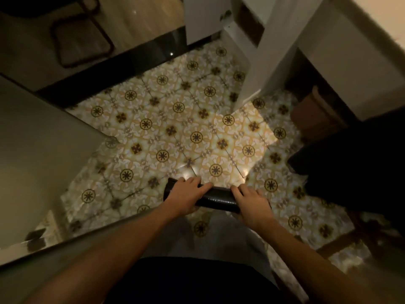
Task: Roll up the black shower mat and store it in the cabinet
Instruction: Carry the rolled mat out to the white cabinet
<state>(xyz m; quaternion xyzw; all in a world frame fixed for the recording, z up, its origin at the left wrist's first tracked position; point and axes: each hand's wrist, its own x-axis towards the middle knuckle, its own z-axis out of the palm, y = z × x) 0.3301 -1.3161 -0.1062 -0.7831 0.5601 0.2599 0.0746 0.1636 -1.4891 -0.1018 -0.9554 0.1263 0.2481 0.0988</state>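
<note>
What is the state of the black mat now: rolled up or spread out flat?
Rolled up. The black mat forms a tight tube, held by the left hand and right hand above the tiled floor.

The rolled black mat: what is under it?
Below the rolled mat lies patterned floor tile. Both hands grip it; whether it rests there is hidden.

Both bare forearms reached forward and down; the left hand (188,195) and right hand (252,204) curled, fingers closed in a grip.

One rolled black mat (215,199); two hands: left hand (186,197), right hand (252,206); one floor rug (81,42).
</note>
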